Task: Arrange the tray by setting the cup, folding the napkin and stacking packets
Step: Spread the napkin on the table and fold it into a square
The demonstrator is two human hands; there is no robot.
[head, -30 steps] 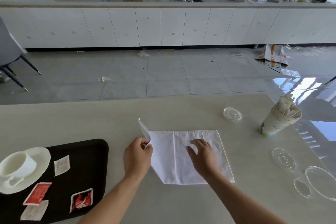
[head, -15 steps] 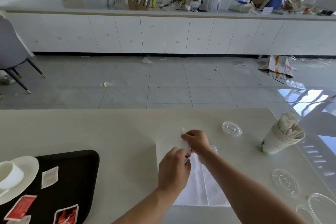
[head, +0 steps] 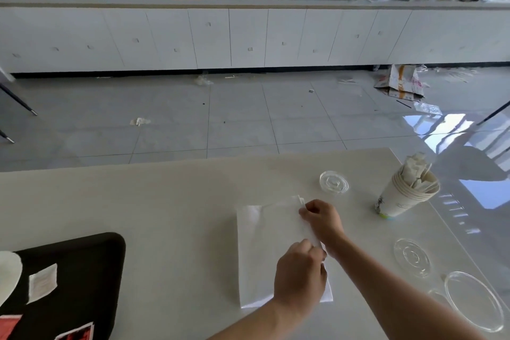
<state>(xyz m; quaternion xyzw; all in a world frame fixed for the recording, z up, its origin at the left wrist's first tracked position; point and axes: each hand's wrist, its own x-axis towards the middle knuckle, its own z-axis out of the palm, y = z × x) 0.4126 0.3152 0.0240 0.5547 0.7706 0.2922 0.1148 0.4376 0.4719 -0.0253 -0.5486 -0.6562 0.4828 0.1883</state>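
A white napkin (head: pixel 262 246) lies folded in half on the pale table, its doubled edges at the right. My right hand (head: pixel 321 219) pinches the far right corner of the napkin. My left hand (head: pixel 300 276) pinches the same right edge nearer to me. A black tray (head: pixel 80 281) sits at the lower left. On it lie a white packet (head: pixel 42 281) and red packets (head: pixel 74 334) at the frame's bottom edge. Only a sliver of the white saucer (head: pixel 8 276) shows at the left; the cup is out of frame.
A stack of paper cups (head: pixel 400 196) stuffed with paper stands at the right. Clear plastic lids lie near it: one (head: pixel 334 182) behind the napkin, one (head: pixel 412 259) to the right, a larger one (head: pixel 473 303) at the lower right. Tiled floor lies beyond the table's far edge.
The left hand carried the napkin's left half over to the right, folding it in half. Both hands now hold the right edge. The camera tilted up and right, pushing the tray mostly out of frame.
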